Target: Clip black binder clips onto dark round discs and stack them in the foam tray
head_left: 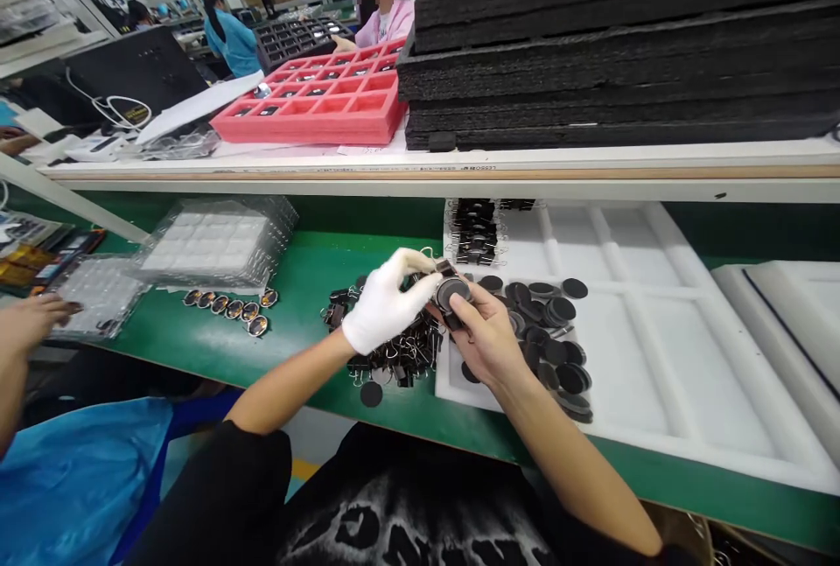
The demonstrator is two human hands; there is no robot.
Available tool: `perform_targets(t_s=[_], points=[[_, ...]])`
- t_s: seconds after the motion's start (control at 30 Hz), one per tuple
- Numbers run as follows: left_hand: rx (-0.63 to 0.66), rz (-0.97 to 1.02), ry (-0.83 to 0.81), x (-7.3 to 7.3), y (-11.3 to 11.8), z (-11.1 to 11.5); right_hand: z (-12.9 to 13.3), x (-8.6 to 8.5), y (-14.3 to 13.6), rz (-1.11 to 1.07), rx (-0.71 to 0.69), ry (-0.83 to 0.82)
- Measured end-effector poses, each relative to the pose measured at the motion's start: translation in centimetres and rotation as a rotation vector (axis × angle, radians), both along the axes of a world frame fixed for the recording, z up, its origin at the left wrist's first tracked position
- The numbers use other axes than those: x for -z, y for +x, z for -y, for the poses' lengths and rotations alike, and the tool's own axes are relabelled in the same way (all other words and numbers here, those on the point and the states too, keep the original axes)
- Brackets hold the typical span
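Observation:
My left hand (390,302), in a white glove, pinches a black binder clip (446,269) at the upper edge of some round black discs. Bare, my right hand (489,334) holds these stacked black discs (452,293) between thumb and fingers. Below and behind my left hand lies a pile of black binder clips (410,356) with wire handles on the green table (308,269). Many loose black discs (557,312) lie beside my right hand in a white foam tray (630,356). More clips stand in rows (476,234) in the tray's far left compartment.
Small round parts (234,309) lie on the table at left, near stacked clear plastic trays (213,238). A co-worker's hand (39,317) is at far left. Above the table, a shelf (367,181) carries a red foam tray (315,120) and black foam sheets (591,59).

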State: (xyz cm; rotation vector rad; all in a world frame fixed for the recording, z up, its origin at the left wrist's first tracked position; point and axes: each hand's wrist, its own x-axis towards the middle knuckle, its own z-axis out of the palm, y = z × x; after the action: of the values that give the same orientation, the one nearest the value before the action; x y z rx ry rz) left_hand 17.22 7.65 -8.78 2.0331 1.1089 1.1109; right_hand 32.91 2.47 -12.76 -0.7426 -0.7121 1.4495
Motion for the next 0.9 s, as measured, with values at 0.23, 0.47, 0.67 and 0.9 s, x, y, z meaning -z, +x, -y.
perform_targets(t_s=[0.23, 0.47, 0.67, 0.9], points=[[0.129, -0.338, -0.064, -2.8, -3.1, 1.6, 1.6, -0.4, 2.5, 0.401, -0.036, 0.233], [0.354, -0.606, -0.028, -4.0, -2.2, 1.6, 2.9, -1.6, 4.2, 0.581, -0.17, 0.329], [0.315, -0.672, 0.064, -3.4, -2.3, 2.1, 2.9, -1.7, 6.2, 0.632, -0.167, 0.328], [0.431, -0.605, -0.09, -3.5, -3.1, 3.4, 1.6, -2.5, 8.2, 0.806, -0.287, 0.283]])
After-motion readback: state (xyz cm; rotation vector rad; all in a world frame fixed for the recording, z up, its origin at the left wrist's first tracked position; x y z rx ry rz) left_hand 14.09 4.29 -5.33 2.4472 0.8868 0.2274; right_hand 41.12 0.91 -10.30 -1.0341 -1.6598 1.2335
